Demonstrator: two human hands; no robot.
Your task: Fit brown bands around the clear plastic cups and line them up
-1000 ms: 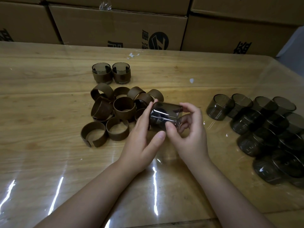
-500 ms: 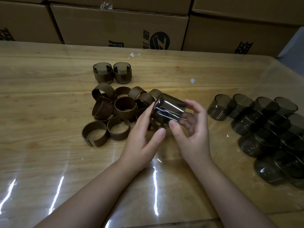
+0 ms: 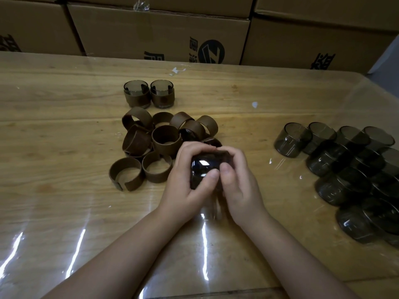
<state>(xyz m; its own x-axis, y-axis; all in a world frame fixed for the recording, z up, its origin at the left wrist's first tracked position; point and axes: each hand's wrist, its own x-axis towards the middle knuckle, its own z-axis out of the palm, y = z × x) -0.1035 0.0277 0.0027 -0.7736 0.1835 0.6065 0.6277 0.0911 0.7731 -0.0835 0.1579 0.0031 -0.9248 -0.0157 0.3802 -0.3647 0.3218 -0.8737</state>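
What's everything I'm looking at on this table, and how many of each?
Banded cups: two, smoky clear with brown bands, upright side by side, far middle.
Loose brown bands: roughly ten, brown, heaped just nearer than those.
Bare cups: a dozen or more, smoky clear, crowded at the right.
Held cup: one, smoky clear, between both hands.
Table: one, light wood under clear film.
Cardboard boxes: several, brown, stacked behind the table.
Left hand and right hand: one each, gripping the held cup.

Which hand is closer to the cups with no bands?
Right. The right hand is toward the bare cups; the left hand is farther, beside the loose bands.
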